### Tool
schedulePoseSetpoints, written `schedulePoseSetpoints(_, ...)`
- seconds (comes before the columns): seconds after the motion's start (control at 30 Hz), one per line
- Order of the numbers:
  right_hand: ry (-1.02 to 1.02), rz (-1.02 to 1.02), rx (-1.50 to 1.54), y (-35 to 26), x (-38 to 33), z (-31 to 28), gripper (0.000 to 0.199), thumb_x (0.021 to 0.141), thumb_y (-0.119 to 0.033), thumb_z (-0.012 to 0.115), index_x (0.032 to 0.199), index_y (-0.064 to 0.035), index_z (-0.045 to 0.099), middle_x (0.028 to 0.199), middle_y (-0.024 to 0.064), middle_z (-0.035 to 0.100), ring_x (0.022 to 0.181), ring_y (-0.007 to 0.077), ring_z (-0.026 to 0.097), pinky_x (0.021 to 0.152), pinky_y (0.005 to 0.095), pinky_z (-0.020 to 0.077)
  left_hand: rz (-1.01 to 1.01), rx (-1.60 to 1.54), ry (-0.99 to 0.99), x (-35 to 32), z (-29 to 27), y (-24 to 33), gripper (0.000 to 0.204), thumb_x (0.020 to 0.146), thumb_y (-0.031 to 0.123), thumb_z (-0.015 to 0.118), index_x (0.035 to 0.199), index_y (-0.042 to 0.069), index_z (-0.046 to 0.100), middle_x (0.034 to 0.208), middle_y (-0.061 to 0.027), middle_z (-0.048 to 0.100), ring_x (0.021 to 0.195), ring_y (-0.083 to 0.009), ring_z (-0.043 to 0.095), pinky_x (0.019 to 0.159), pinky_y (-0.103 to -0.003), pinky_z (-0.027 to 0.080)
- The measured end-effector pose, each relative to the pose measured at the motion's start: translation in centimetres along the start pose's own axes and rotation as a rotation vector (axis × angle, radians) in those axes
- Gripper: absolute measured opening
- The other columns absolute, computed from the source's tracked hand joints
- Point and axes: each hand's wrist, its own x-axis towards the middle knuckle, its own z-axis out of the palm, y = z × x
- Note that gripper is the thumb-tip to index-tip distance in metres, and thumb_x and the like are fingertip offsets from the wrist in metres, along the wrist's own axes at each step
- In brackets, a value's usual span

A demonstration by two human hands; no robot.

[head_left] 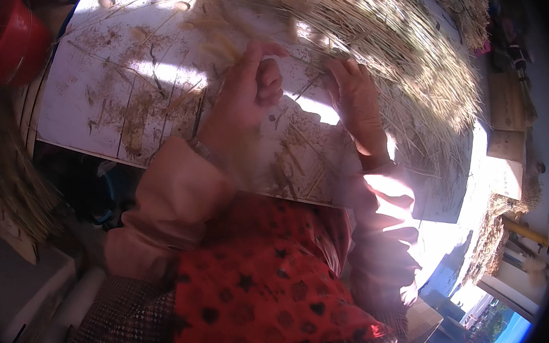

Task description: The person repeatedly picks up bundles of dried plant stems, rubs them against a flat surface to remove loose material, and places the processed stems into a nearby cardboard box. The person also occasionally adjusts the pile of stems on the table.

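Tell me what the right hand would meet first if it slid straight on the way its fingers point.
The right hand lies flat on the white board, fingers pointing away from the body. Going straight on, it would probably meet the layer of straw stalks just beyond its fingertips first.

Both forearms, in pink sleeves, reach forward over the white board (108, 115). The left hand (247, 91) curls, forefinger raised. The right hand (357, 99) lies flat, fingers spread.

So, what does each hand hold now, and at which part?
The left hand pinches a small bunch of pale straw at its near end. The right hand lies flat on the stalks, gripping nothing.
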Motion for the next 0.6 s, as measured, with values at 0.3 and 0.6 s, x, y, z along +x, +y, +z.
schedulePoseSetpoints(0.3, 0.307, 0.040, 0.592, 4.3, 3.9, -2.2, 0.015, 0.089, -0.015, 0.064, 0.102, -0.0114, 0.067, 0.092, 0.0068, 0.066, 0.082, 0.0205, 0.064, 0.073, 0.0307, 0.0541, 0.017, -0.083, -0.055, -0.2, -0.1, 0.3, 0.050, 0.100, 0.048, 0.040, 0.095, 0.003, 0.061, 0.056, 0.0047, 0.030, 0.047, -0.0059, 0.026, 0.042, -0.022, 0.021)
schedulePoseSetpoints(0.6, 0.306, 0.009, 0.200, 0.0, 1.6, -0.1, 0.025, 0.077, -0.002, 0.068, 0.099, -0.0071, 0.057, 0.085, 0.0103, 0.058, 0.076, 0.0286, 0.059, 0.063, 0.0375, 0.0505, 0.087, -0.039, -0.111, 0.3, -1.1, 0.2, 0.045, 0.101, 0.041, 0.040, 0.103, 0.001, 0.061, 0.062, 0.0040, 0.032, 0.049, -0.0062, 0.025, 0.042, -0.022, 0.021)
